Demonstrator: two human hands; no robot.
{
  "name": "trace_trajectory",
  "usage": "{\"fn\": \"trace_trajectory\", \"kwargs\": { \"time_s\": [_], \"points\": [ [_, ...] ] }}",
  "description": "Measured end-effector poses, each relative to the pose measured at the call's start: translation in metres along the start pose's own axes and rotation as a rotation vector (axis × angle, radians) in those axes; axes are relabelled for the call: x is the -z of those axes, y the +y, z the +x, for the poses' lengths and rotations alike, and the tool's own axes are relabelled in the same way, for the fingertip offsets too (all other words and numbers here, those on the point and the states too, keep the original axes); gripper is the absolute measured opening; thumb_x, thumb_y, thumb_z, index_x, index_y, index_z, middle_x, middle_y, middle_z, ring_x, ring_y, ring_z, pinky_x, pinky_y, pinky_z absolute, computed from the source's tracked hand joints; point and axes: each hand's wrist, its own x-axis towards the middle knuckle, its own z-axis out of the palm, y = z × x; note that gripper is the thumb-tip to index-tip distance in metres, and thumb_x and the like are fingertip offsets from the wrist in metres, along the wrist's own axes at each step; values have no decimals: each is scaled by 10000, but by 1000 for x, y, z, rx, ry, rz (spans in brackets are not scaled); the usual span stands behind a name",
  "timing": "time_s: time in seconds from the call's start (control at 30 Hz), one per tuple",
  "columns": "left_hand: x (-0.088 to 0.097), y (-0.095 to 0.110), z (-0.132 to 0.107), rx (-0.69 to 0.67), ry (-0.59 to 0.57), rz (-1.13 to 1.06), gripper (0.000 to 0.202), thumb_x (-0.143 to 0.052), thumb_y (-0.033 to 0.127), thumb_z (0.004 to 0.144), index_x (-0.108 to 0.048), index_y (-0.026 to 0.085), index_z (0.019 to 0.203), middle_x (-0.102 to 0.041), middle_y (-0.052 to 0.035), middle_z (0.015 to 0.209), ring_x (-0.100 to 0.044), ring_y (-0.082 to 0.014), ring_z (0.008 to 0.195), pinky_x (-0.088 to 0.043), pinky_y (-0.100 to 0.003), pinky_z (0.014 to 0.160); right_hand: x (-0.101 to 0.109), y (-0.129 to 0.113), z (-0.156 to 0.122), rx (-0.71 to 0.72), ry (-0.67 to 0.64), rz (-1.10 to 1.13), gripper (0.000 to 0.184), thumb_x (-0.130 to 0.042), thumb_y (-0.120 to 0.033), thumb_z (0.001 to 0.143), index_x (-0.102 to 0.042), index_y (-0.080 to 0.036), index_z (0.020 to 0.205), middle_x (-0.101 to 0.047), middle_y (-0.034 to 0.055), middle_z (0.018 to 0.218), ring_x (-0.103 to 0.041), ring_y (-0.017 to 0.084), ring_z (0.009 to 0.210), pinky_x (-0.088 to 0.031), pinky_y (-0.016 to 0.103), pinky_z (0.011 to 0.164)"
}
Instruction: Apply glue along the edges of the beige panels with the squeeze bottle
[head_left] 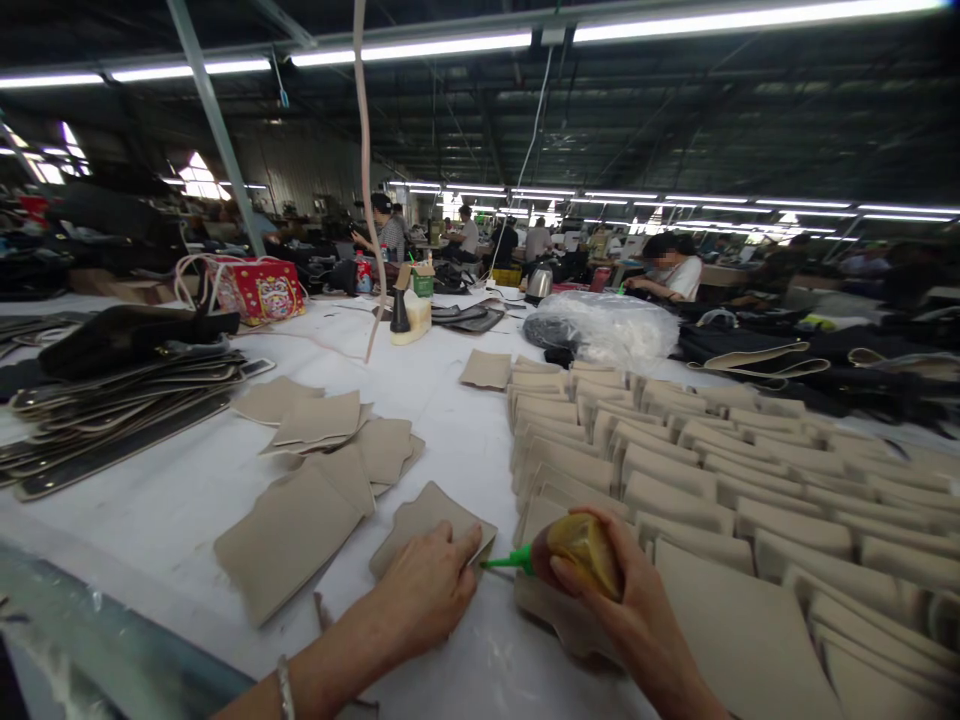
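Note:
My right hand [637,605] is wrapped around a squeeze bottle [581,552] of amber liquid, which looks like glue. The bottle is tipped to the left, and its green nozzle [512,560] points at the right edge of a beige flat piece [420,515]. On that piece lies my left hand [435,585], fingers reaching over it and pressing it to the table; part of the piece is hidden under the hand. Left of it, several similar loose pieces [300,520] overlap. Beneath and beyond the bottle, another beige piece [555,605] is partly covered by my right hand.
Rows of overlapping beige pieces [675,480] fill the right side. Dark flat parts [120,400] are stacked at the left. Farther back stand a red patterned bag [262,288], a glue container [411,318], a plastic bag [615,325] and a kettle [538,285]. Several people work beyond.

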Motion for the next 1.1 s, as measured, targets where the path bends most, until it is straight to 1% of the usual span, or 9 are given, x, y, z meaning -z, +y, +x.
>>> {"fn": "trace_trajectory", "kwargs": {
  "time_s": [0.07, 0.1, 0.23, 0.37, 0.53, 0.67, 0.83, 0.93, 1.1],
  "points": [
    [1, -2, -1, -15, 1, -6, 486, -307, 265, 883, -386, 322, 1360, -587, -69, 989, -633, -266, 870, -488, -402, 772, 0, 0, -1, -30, -61, 44, 485, -667, -500, 737, -512, -215, 1098, -652, 31, 910, -617, 250, 812, -480, 344, 740],
    [1, -3, -1, -24, 2, -9, 488, -303, 266, 885, -381, 323, 1364, -587, -67, 989, -632, -265, 875, -487, -398, 773, 0, 0, -1, -36, -62, 63, 488, -664, -497, 741, -506, -215, 1106, -651, 33, 921, -617, 252, 826, -479, 345, 750],
    [1, -5, -1, -34, 6, -12, 480, -288, 251, 890, -398, 318, 1352, -587, -62, 975, -629, -250, 881, -482, -372, 771, 0, -3, -1, -30, 10, 44, 500, -659, -502, 743, -493, -212, 1116, -644, 39, 939, -608, 254, 847, -466, 347, 766],
    [0, -5, -2, -33, 4, -25, 484, -280, 264, 903, -379, 317, 1373, -589, -61, 993, -628, -237, 886, -471, -353, 784, -3, -9, -7, -47, -57, 92, 486, -662, -501, 727, -509, -221, 1094, -642, 15, 890, -610, 243, 801, -464, 326, 729],
    [2, -4, -4, -25, 6, -22, 496, -261, 265, 906, -363, 323, 1388, -589, -66, 993, -627, -249, 884, -465, -365, 779, -5, -10, -14, -56, -12, 104, 472, -662, -488, 734, -503, -227, 1093, -636, 14, 916, -606, 242, 815, -452, 329, 744],
    [3, -3, -5, -14, -10, -22, 495, -271, 277, 911, -351, 315, 1398, -582, -70, 1035, -622, -244, 907, -458, -359, 798, -6, -9, -19, -59, -88, 185, 465, -673, -475, 727, -508, -228, 1084, -632, 0, 874, -605, 230, 790, -448, 316, 732],
    [5, -1, -7, -12, -15, -31, 480, -268, 302, 926, -355, 303, 1398, -571, -68, 1030, -616, -233, 915, -452, -340, 804, -6, -9, -22, -55, -81, 150, 456, -673, -461, 733, -512, -221, 1086, -629, 7, 893, -601, 231, 807, -451, 312, 732],
    [5, -1, -9, -12, -24, -33, 481, -265, 313, 932, -342, 295, 1406, -563, -69, 1046, -614, -231, 922, -448, -340, 817, -8, -11, -25, -66, -117, 204, 464, -677, -463, 729, -508, -221, 1087, -625, 4, 886, -598, 227, 806, -451, 307, 734],
    [5, -2, -9, 3, -29, -23, 487, -254, 301, 933, -331, 287, 1413, -559, -67, 1056, -612, -220, 922, -444, -333, 826, -10, -15, -31, -92, -61, 191, 475, -677, -464, 727, -506, -217, 1095, -627, 10, 879, -604, 232, 798, -453, 308, 728]
  ]
}}
